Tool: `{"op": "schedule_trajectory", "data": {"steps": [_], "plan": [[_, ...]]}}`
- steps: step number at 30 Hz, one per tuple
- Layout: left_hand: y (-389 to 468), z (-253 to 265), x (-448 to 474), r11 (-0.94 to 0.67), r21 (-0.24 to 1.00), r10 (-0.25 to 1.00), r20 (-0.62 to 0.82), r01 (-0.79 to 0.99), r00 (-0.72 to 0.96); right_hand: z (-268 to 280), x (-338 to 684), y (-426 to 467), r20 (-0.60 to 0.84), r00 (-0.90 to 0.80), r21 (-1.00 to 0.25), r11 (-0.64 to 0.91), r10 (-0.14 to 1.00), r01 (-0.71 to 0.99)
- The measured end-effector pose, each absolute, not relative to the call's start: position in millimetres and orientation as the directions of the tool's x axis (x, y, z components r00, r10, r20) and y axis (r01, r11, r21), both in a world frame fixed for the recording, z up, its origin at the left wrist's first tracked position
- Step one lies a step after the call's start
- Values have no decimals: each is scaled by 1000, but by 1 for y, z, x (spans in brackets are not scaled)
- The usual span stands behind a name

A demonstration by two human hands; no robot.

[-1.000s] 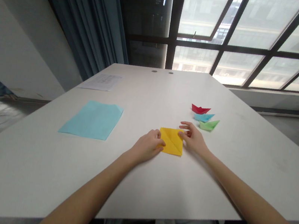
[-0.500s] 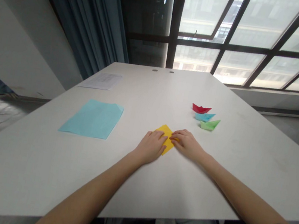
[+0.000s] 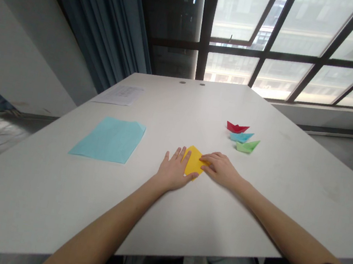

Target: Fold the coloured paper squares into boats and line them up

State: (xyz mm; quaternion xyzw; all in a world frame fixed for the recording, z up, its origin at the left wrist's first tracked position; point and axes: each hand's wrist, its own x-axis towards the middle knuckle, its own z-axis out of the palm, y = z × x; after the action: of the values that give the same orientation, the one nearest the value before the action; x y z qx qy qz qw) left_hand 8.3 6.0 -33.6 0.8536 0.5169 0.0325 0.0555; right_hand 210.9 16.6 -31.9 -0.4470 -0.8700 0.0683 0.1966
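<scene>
Left hand [image 3: 172,172] lying flat with fingers spread, pressing the near-left edge of the yellow paper [image 3: 194,161], thumb tucked against its near corner. Right hand [image 3: 220,169] lying palm down just right of the yellow paper, fingertips pressing its right corner, fingers held loosely together. Neither hand clamping anything; both simply bearing down on the sheet.

Yellow paper lying flat as a small folded diamond, matte and crisp-edged, resting on the smooth white table [image 3: 253,197] between the two hands.

Beyond the yellow paper and to its right: three small folded paper boats sitting in a slanting row, the red boat [image 3: 237,127] farthest, the blue boat [image 3: 240,137] in the middle, the green boat [image 3: 247,146] closest. Well to the left of the yellow paper: a thin light blue sheet [image 3: 109,139] lying flat, one far corner folded. Farther beyond that, a white printed sheet [image 3: 118,94] near the table's left edge.
</scene>
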Motion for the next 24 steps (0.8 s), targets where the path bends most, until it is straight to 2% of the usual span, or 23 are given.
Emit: {"op": "schedule_trajectory", "data": {"steps": [13,18,24], "plan": [[16,-26,-17,-371,134,922,-62,919,381,-34,219,20,278,-485,-256,550,829,795],[17,-25,-15,-372,140,928,41,918,369,-37,226,24,259,-424,-260,485,868,835],[20,-22,-14,-434,200,892,234,878,388,-39,229,26,296,-414,-304,495,861,814]]}}
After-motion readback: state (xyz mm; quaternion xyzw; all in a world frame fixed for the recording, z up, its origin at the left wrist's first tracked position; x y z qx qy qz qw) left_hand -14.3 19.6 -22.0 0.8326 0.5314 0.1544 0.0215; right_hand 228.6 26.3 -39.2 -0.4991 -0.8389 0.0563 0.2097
